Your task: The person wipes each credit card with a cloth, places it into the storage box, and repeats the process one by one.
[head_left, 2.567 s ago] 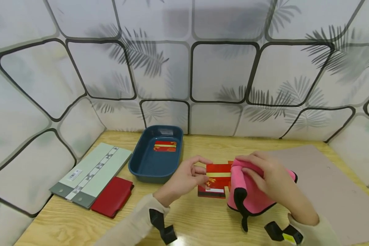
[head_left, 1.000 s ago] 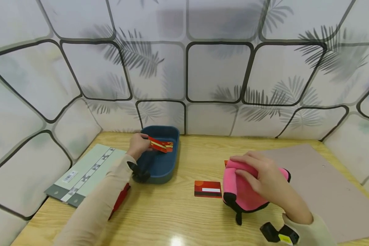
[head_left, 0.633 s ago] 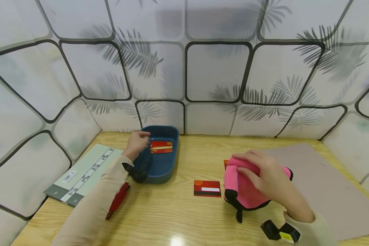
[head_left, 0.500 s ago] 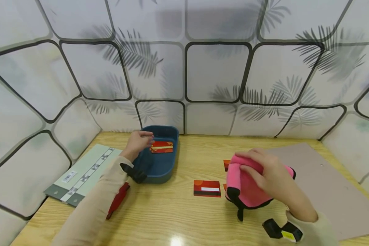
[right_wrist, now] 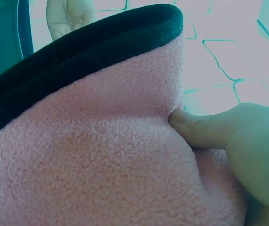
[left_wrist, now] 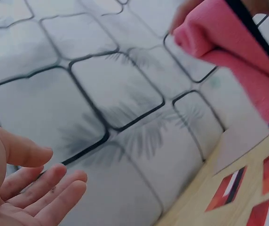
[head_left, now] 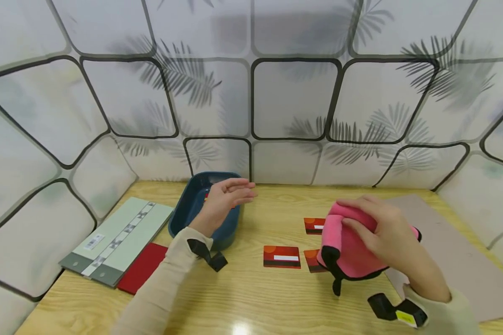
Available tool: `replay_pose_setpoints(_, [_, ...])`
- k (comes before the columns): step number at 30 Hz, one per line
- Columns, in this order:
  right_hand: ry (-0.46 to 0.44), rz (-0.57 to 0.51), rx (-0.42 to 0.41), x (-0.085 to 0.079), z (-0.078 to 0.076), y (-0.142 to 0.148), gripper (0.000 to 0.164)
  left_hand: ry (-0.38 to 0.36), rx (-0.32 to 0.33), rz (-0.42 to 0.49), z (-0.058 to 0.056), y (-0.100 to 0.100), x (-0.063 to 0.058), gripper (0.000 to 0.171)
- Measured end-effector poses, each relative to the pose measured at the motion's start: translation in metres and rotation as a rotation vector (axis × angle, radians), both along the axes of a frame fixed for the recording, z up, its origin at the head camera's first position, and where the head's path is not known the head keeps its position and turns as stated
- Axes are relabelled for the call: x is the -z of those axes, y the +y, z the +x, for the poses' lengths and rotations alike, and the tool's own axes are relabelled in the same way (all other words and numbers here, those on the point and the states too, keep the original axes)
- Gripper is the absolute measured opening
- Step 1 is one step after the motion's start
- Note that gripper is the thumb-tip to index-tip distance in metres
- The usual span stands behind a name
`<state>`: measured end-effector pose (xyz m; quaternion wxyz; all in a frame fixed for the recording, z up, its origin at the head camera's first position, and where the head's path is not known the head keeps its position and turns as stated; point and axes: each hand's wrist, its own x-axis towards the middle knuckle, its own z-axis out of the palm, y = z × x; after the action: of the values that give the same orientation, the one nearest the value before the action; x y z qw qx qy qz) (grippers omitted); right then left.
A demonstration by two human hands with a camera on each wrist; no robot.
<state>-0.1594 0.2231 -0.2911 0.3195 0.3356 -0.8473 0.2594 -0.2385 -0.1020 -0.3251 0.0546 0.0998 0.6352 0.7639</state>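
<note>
My left hand point(head_left: 220, 202) hovers over the right side of a dark blue plastic basin point(head_left: 188, 211), its fingers extended and holding nothing. Behind it, a sliver of a red card point(head_left: 206, 197) shows inside the basin; the rest is hidden. In my right hand point(head_left: 387, 232) a pink fleece cloth point(head_left: 356, 249) with black edging is pinched and bunched; the thumb point(right_wrist: 200, 129) presses into its fold in the right wrist view. Beside the cloth lie red cards with a white strip: one at left point(head_left: 282, 257), a rear card point(head_left: 313, 225), and a front card point(head_left: 312, 261) partly covered by the cloth.
A pale green folder point(head_left: 121, 242) with a patterned band lies at left, next to a flat red case point(head_left: 144, 267) partly behind the left sleeve. A grey-brown board point(head_left: 448, 260) covers the table's right side. A patterned fabric wall point(head_left: 297, 102) closes off the back.
My left hand carried a gold-striped red card into the basin, released it there, and moved back right. My right hand shifted the pink cloth rightward, uncovering more of two red cards.
</note>
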Motion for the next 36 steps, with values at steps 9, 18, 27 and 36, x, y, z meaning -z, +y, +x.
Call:
replay_pose_setpoints(9, [-0.015, 0.010, 0.021, -0.007, 0.003, 0.005, 0.050, -0.033, 0.072, -0.063, 0.002, 0.060, 0.015, 0.025])
replay_pose_setpoints(18, [0.005, 0.002, 0.022, -0.010, 0.003, 0.010, 0.050, -0.061, 0.035, -0.226, -0.014, 0.100, 0.049, 0.025])
replay_pose_setpoints(27, [-0.007, 0.003, 0.044, -0.011, 0.004, 0.011, 0.049, -0.068, 0.177, -0.325, -0.026, 0.118, 0.076, 0.039])
replay_pose_setpoints(36, [-0.014, 0.005, 0.058, -0.010, 0.005, 0.014, 0.050, 0.159, 0.080, -0.705, -0.032, 0.130, 0.090, 0.057])
